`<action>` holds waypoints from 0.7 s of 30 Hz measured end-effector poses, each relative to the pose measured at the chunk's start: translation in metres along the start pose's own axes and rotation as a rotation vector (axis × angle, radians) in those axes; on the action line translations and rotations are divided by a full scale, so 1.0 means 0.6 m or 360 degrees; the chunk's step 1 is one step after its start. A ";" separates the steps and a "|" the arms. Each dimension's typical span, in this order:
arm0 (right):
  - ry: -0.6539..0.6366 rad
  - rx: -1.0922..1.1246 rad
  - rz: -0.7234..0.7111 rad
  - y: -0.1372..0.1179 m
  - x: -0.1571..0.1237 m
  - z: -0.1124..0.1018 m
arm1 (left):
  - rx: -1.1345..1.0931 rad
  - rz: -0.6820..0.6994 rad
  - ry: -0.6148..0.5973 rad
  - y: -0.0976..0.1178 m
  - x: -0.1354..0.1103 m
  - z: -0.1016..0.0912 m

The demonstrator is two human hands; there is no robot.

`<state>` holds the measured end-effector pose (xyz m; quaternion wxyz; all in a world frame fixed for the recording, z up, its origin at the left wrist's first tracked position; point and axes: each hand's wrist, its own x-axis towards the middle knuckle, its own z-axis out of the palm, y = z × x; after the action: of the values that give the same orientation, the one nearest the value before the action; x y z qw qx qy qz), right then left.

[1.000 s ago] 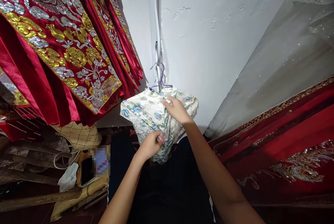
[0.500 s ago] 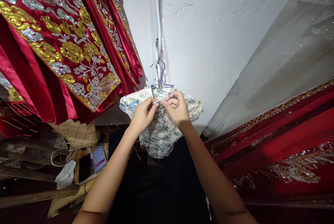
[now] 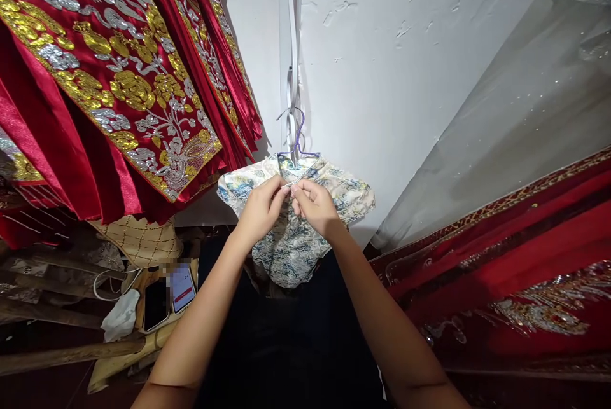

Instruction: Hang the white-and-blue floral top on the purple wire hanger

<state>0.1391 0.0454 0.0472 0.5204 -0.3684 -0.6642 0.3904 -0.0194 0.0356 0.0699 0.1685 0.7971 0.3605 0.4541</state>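
Observation:
A short-sleeved patterned shirt (image 3: 292, 250) in cream, blue and yellow hangs on a purple hanger (image 3: 299, 135) against the white wall. My left hand (image 3: 261, 205) pinches the edge of the shirt at the bottom of its V-shaped neckline. Right beside it, my right hand (image 3: 314, 205) is closed at the same spot, thumb and fingertips on the neckline edge. The fingertips of both hands nearly meet. Whatever small fastening may lie between them is too small to make out.
Red garments with gold and silver sequins (image 3: 138, 88) hang at the left. A sheer glittering cloth (image 3: 501, 97) and a red embroidered garment (image 3: 529, 256) are at the right. Two phones (image 3: 157, 304), a white cable and a crumpled white tissue (image 3: 121, 317) lie at lower left.
My right hand's fingers have curled in lower, closer to the left fingertips. My left hand stays nearly in place, still pinching the neckline. The view has shifted slightly.

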 end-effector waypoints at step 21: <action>0.0294 0.0709 0.0617 0.139 -0.137 0.055 | -0.1441 -0.1576 0.0664 -0.214 -0.197 0.028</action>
<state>0.1289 0.0028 -0.0662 0.5622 -0.3991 -0.4295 0.5833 -0.0980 0.0380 -0.0869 0.5981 0.2870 0.4813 0.5729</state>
